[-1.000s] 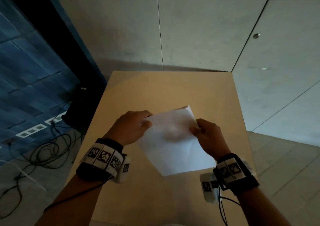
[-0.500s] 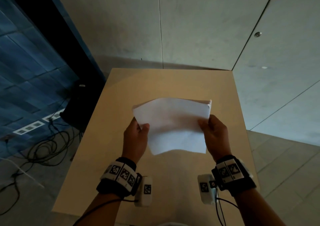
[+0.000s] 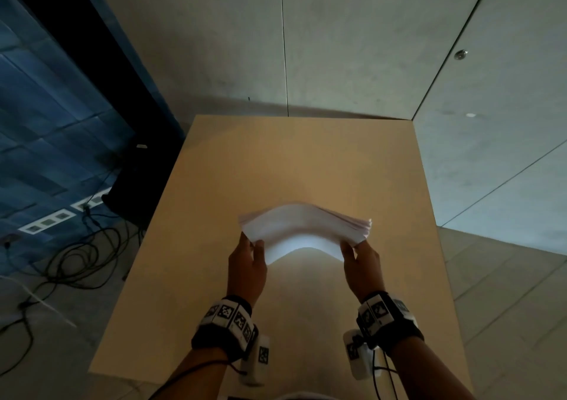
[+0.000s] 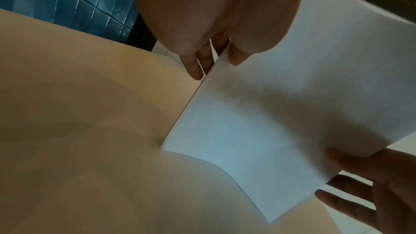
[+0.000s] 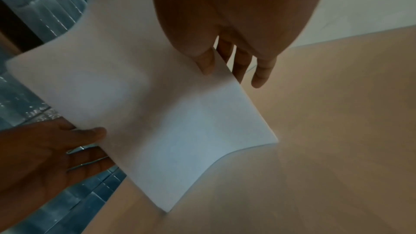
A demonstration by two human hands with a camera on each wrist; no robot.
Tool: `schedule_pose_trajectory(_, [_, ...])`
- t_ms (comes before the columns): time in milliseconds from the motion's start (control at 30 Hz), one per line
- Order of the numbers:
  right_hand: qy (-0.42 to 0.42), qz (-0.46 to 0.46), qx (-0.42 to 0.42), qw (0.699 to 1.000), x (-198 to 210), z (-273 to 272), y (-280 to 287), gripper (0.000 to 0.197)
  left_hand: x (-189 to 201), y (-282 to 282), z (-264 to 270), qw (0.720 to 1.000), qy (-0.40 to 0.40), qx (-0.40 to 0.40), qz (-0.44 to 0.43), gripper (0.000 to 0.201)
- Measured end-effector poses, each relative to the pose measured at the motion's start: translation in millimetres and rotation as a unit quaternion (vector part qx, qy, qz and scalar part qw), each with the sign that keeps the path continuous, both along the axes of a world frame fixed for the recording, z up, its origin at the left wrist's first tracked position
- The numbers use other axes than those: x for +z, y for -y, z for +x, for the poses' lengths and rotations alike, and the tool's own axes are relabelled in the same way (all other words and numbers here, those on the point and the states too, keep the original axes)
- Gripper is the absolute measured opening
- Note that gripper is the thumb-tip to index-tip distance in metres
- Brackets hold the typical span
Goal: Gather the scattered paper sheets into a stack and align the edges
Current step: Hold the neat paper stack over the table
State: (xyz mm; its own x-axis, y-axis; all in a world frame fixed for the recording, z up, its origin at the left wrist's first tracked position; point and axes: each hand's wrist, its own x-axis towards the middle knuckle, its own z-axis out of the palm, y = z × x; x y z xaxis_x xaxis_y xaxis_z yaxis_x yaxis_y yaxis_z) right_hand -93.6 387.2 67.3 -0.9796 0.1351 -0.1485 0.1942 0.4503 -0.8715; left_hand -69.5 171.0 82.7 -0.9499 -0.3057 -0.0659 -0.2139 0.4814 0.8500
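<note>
Both hands, left hand [image 3: 247, 266] and right hand [image 3: 362, 264], pinch the bowed paper stack [image 3: 303, 229] over the tan table [image 3: 306, 160]; grey wall panels [image 3: 352, 46] behind; the stack's lower corners perhaps touch the tabletop.

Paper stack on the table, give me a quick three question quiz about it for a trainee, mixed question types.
1. True or false: the paper stack lies flat on the table.
2. Which hand holds which end? A) left hand the left end, right hand the right end; B) both hands on the right end; C) only the left hand holds it.
3. Fill in: at the stack's right end, the sheet edges look ____ rather than flush.

Key:
1. False; it is held up and bowed upward in the middle.
2. A.
3. Fanned, slightly offset.
</note>
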Motion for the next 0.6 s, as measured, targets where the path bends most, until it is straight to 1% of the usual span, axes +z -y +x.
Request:
schedule_pose_trajectory(67, [0.001, 0.007, 0.000, 1.000, 3, -5, 0, 0.028, 2, 1, -5, 1.000, 0.004, 0.007, -0.010, 0.034])
schedule_pose_trajectory(167, [0.026, 0.014, 0.029, 0.999, 14, -19, -3, 0.025, 8, 9, -20, 0.999, 0.008, 0.007, -0.048, 0.027])
schedule_pose_trajectory(233, [0.050, 0.008, 0.047, 0.998, 17, -30, -2, 0.022, 12, 16, -35, 0.997, 0.040, 0.008, -0.067, 0.026])
schedule_pose_trajectory(300, [0.091, -0.005, 0.056, 0.994, 15, -40, 0, 0.025, 14, 22, -52, 0.994, 0.085, 0.007, -0.071, 0.026])
schedule_pose_trajectory(367, [0.139, -0.014, 0.053, 0.989, 8, -50, 3, 0.029, 10, 27, -69, 0.989, 0.137, 0.008, -0.056, 0.035])
schedule_pose_trajectory(433, [0.184, -0.014, 0.045, 0.982, 0, -61, 8, 0.033, 1, 31, -85, 0.985, 0.167, 0.010, -0.052, 0.041])
schedule_pose_trajectory(533, [0.234, -0.010, 0.029, 0.972, -13, -75, 16, 0.034, -16, 37, -105, 0.981, 0.182, 0.004, -0.064, 0.041])
schedule_pose_trajectory(600, [0.252, -0.001, 0.017, 0.967, -23, -84, 20, 0.033, -27, 38, -117, 0.980, 0.190, 0.000, -0.063, 0.039])
